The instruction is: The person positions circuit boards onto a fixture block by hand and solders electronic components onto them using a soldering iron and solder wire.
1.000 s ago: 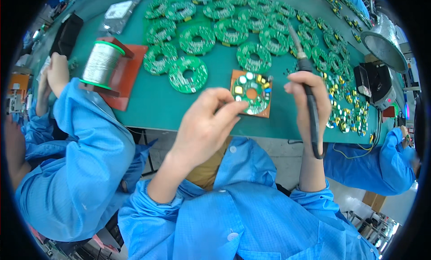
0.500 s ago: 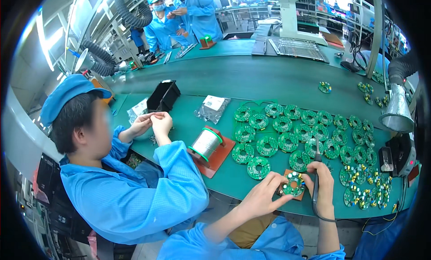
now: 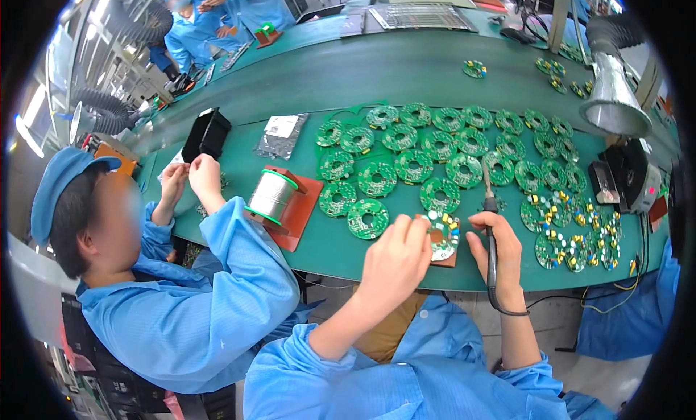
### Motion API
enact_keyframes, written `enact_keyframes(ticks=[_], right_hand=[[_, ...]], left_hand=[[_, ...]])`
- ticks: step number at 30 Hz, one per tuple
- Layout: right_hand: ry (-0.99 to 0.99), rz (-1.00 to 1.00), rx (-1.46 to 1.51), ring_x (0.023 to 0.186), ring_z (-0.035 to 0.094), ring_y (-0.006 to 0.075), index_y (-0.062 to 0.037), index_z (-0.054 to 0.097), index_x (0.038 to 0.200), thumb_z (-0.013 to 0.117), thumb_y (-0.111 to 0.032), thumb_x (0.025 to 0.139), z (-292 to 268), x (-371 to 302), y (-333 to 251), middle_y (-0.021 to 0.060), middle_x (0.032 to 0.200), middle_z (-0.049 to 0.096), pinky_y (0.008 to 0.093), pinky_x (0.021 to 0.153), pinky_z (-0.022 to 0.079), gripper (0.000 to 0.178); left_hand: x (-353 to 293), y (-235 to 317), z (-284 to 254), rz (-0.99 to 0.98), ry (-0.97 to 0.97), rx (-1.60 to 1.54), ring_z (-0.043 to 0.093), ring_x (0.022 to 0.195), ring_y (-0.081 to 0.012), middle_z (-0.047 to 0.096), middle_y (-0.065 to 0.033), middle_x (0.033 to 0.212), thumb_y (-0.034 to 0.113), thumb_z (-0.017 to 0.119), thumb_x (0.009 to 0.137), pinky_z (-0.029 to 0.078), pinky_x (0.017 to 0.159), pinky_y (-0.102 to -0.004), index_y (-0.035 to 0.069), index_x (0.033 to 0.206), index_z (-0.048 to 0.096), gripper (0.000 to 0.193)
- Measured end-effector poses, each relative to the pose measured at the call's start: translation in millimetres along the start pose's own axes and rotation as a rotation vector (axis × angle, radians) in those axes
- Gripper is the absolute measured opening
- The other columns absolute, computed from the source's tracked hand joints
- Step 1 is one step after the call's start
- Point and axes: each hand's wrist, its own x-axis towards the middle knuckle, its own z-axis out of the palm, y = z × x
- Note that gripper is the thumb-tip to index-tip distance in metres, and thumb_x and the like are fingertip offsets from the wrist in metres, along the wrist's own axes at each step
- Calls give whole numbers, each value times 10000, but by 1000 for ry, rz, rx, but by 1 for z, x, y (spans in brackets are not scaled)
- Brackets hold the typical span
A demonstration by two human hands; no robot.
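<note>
My right hand [image 3: 499, 247] is wrapped round the dark handle of a soldering iron [image 3: 492, 252], whose tip points up and away over the table. It is just right of a round green circuit board [image 3: 445, 236] with white, yellow and blue parts, which rests on a small brown block [image 3: 446, 262]. At that board's left edge is my left hand [image 3: 395, 262], back uppermost, its fingers bent and drawn together. They hide part of the board, and whatever is between them does not show.
Rows of ring-shaped green boards [image 3: 377, 178] cover the table ahead; populated ones [image 3: 573, 249] cluster right. Left are a solder wire reel [image 3: 273, 196] and a co-worker [image 3: 167, 297] with raised hands. A fume nozzle [image 3: 616, 104] hangs above a black soldering station [image 3: 632, 177] at right.
My left hand's fingers, spread around the board before, have drawn together over its left edge. The right hand with the soldering iron has moved off the board's right edge. The view has shifted.
</note>
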Motion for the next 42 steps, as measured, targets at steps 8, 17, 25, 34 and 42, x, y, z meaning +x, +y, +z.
enact_keyframes(ticks=[8, 17, 25, 34, 42], right_hand=[[17, 14, 42, 790, 608, 172, -37, 601, 1011, 656, 77, 729, 0, -3, 2, 79, 913, 624, 268, 691, 469, 309], [5, 29, 25, 781, 602, 163, -41, 606, 1015, 645, 68, 748, 0, -4, 2, 71, 920, 629, 264, 684, 468, 290], [4, 16, 17, 777, 605, 162, -38, 603, 1017, 642, 72, 748, 1, -4, 2, 74, 934, 634, 261, 671, 471, 293], [-13, 30, 21, 774, 607, 163, -39, 600, 1018, 639, 92, 737, 1, -5, 2, 76, 944, 636, 261, 671, 473, 312], [-23, 22, 12, 777, 605, 158, -36, 599, 1017, 628, 96, 744, 2, -5, 3, 74, 941, 634, 256, 674, 471, 304]], left_hand=[[10, -24, -21, -606, 3, -1528, 612, 789, -165, 586, -89, 957, 135, 531, 939, 540, 671, -273, -16, 1335, 403, 443], [3, -44, -17, -683, -30, -2022, 652, 838, -200, 611, -127, 1023, 179, 561, 930, 574, 713, -288, -22, 1277, 452, 416], [-3, -52, -17, -661, 49, -1896, 658, 888, -237, 611, -142, 1073, 127, 590, 905, 578, 770, -352, -3, 1228, 490, 362], [0, -47, -27, -561, 93, -1540, 646, 886, -204, 602, -148, 1096, 159, 606, 901, 568, 749, -330, -14, 1244, 471, 407], [49, -104, -49, -413, 414, -83, 589, 808, -184, 569, -86, 948, 64, 675, 796, 495, 745, -299, 40, 1113, 595, 328]])
